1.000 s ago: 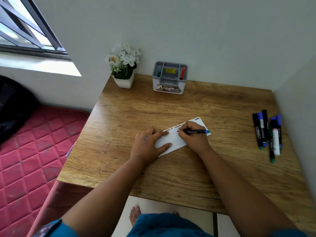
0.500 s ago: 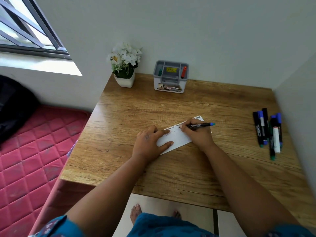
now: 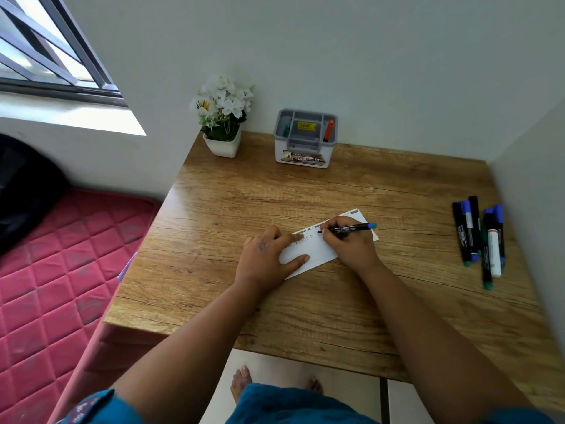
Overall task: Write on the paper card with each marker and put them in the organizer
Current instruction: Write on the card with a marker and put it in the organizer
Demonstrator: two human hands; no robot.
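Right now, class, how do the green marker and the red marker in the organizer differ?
The green marker stands in the organizer's left slot; the red marker stands in the right slot. The green marker barely clears the rim, while the red marker sticks up higher. Both stand roughly upright, capped.

The right hand [image 3: 351, 246] pinches a black marker [image 3: 348, 228], tip on the paper card [image 3: 315, 249]. The left hand [image 3: 266, 261] presses the card's left end. Spare markers [image 3: 480, 237] lie well right of the card.

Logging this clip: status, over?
Left hand flat on paper card. Right hand grips marker, tip on card. Nothing in the way.
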